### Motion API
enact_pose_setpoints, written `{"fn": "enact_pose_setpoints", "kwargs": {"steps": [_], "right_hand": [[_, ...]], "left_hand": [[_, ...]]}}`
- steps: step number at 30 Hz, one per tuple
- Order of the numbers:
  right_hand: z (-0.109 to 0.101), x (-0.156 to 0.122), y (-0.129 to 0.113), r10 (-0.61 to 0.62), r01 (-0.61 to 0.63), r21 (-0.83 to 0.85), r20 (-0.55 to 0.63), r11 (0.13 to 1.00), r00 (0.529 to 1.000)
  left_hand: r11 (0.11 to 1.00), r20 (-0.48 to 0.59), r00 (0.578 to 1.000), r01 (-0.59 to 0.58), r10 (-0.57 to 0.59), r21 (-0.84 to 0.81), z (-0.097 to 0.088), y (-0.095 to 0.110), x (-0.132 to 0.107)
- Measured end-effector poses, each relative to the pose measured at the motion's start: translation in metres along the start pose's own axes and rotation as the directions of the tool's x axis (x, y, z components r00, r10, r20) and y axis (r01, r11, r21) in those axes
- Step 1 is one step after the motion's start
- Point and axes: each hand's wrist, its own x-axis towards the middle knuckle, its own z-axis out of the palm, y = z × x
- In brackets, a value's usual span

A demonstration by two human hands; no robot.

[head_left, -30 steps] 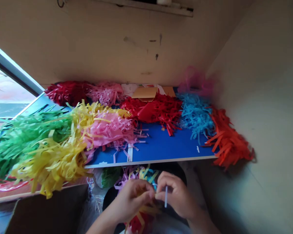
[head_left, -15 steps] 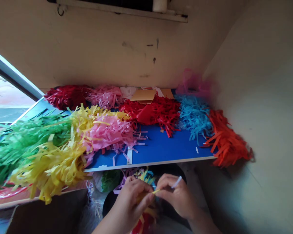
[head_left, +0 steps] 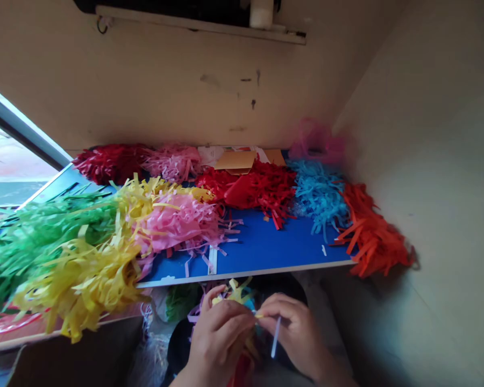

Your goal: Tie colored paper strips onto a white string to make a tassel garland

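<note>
From the head view, the person's left hand (head_left: 220, 336) and right hand (head_left: 290, 328) stand close together, and both grips are closed on a small bunch of yellow and blue paper strips (head_left: 237, 294), held low, just below the near edge of the blue desk (head_left: 266, 242). A thin white stick (head_left: 275, 337) points down beside the right fingers. Big bunches of shredded pink paper (head_left: 177, 223) and red paper (head_left: 258, 188) lie on the desk, farther away.

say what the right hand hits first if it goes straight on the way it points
The right hand points left, so it would probably meet the yellow strip at its fingertips first, then the left hand, though depth is hard to judge here.
</note>
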Motion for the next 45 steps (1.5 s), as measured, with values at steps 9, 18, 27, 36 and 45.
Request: {"fn": "enact_pose_setpoints", "kwargs": {"steps": [9,18,27,36,45], "right_hand": [[0.001,0.0,0.005,-0.036,0.035,-0.034,-0.023,0.999,0.999],[-0.01,0.009,-0.004,0.104,-0.124,0.158,0.129,0.98,0.986],[-0.003,0.01,-0.005,0.054,-0.053,-0.085,0.01,0.995,0.998],[-0.009,0.0,0.021,0.282,-0.299,0.194,0.109,0.934,0.953],[0.012,0.0,0.004,0.239,-0.305,0.196,0.3,0.932,0.923]], "left_hand": [[0.998,0.009,0.998,0.064,-0.064,-0.025,0.007,0.001,0.002],[0.386,0.447,0.732,0.663,-0.515,-0.642,0.005,0.015,-0.001],[0.157,0.469,0.707,0.625,-0.53,-0.765,0.02,0.013,-0.001],[-0.189,0.568,0.484,0.627,-0.666,-0.756,0.011,0.008,0.006],[-0.396,0.616,0.401,0.507,-0.678,-0.766,0.016,0.003,0.009]]}}
